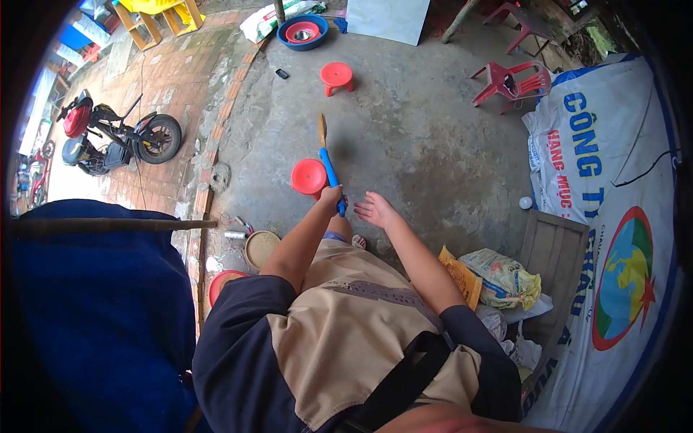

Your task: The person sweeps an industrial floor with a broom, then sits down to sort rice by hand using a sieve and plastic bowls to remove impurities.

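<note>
My left hand (331,197) is closed around a long, thin tool (329,168) with a blue body and a tan far end, which points away from me over the concrete floor. What kind of tool it is, I cannot tell. My right hand (375,210) is held out just right of the tool's near end, empty, with its fingers spread. Just left of the tool, close to my left hand, is a red stool (309,177). A second red stool (336,76) stands farther ahead.
A motorbike (119,133) is parked on the brick paving at left. Ahead lies a blue basin (302,32); a red chair (511,85) stands at far right. Stuffed sacks (498,278) and a printed banner (613,195) line my right. Blue cloth (101,310) hangs at left.
</note>
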`<state>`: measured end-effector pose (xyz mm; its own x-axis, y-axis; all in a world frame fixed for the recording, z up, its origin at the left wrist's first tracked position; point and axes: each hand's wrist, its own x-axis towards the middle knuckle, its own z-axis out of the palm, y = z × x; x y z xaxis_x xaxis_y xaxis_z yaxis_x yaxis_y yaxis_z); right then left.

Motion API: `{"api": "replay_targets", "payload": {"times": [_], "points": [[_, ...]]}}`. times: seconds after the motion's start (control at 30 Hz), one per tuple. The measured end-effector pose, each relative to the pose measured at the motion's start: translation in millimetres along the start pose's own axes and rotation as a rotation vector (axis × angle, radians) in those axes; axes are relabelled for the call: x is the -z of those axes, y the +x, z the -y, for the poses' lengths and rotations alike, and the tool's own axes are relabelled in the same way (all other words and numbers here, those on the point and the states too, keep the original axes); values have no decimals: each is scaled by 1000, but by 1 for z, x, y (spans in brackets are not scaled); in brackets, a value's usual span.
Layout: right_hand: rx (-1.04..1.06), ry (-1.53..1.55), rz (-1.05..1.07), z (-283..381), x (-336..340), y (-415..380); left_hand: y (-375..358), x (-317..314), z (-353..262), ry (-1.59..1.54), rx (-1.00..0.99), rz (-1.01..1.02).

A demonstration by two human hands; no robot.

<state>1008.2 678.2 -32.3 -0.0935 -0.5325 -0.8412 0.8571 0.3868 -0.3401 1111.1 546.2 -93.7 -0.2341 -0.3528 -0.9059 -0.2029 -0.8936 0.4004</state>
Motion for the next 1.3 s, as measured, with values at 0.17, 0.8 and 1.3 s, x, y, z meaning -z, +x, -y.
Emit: {"api": "replay_targets", "payload": {"times": [0.17, 0.8, 1.3], "points": [[-204, -176, 112, 71, -41, 58, 27, -8, -110, -168, 36, 235], [-224, -368, -155, 444, 4, 225, 202, -335, -309, -257, 356, 175], [-348, -125, 181, 714, -48, 335, 355, -458, -471, -609, 198, 224]]}}
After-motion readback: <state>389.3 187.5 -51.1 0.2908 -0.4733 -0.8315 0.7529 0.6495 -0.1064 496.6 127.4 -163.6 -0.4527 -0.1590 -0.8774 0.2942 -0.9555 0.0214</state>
